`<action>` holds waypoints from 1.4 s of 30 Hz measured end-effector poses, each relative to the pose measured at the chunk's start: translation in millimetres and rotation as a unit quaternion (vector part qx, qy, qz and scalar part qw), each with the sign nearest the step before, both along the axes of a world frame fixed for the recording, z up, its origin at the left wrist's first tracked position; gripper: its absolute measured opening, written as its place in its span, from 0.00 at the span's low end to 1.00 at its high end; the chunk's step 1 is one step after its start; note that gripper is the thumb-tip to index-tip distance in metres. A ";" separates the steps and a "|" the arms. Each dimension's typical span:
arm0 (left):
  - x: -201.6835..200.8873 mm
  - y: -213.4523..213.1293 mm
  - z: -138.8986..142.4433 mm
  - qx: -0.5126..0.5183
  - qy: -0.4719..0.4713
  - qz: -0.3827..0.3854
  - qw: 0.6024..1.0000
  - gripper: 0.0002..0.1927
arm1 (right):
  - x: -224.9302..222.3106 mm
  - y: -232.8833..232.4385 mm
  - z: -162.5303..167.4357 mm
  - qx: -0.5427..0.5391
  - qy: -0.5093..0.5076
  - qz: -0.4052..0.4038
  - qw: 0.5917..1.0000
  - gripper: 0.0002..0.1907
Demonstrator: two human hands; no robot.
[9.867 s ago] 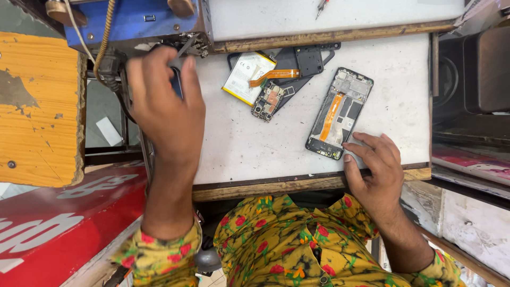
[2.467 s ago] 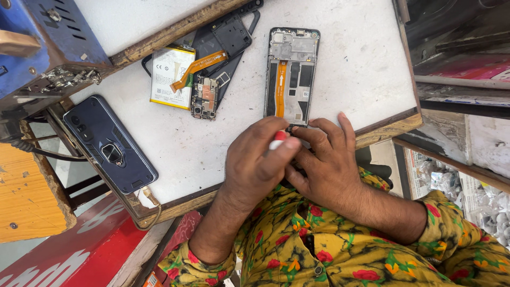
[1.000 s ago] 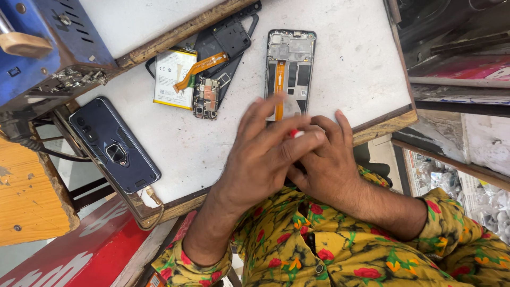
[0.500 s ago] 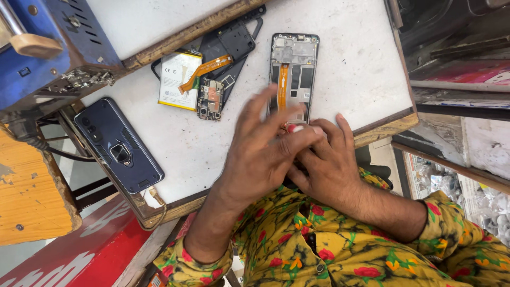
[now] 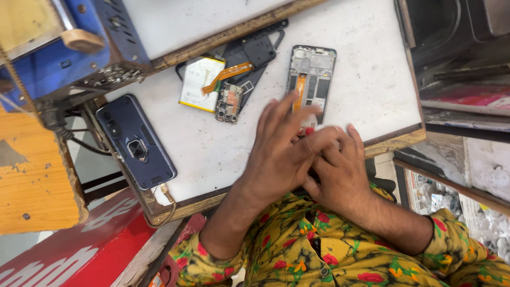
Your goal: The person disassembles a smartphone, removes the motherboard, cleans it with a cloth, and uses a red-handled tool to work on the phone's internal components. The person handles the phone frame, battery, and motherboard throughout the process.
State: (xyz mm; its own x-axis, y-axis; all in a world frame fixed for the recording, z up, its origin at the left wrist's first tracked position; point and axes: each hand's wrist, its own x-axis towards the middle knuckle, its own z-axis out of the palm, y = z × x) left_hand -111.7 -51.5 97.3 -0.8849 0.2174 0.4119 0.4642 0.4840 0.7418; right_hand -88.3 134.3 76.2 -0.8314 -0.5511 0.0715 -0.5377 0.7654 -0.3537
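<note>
My left hand lies across my right hand at the near edge of the white worktop. Its fingers are spread, and their tips reach over the lower end of an opened phone frame with an orange flex strip. My right hand sits under it with its fingers curled toward the phone's bottom. A small red thing shows between the two hands; which hand holds it is hidden.
A yellow-white battery, a black back cover with an orange flex cable and a small circuit board lie left of the frame. A dark blue phone in a ring case lies at the left edge, cable attached. A blue machine stands at the far left.
My left hand's fingers have uncurled and spread out over the phone frame's lower end. My right hand stays in place beneath it.
</note>
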 end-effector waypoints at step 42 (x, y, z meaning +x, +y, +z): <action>20.7 -22.0 -12.2 0.146 0.076 0.028 0.986 0.33 | -3.8 13.8 8.5 -0.095 -0.010 0.002 0.995 0.27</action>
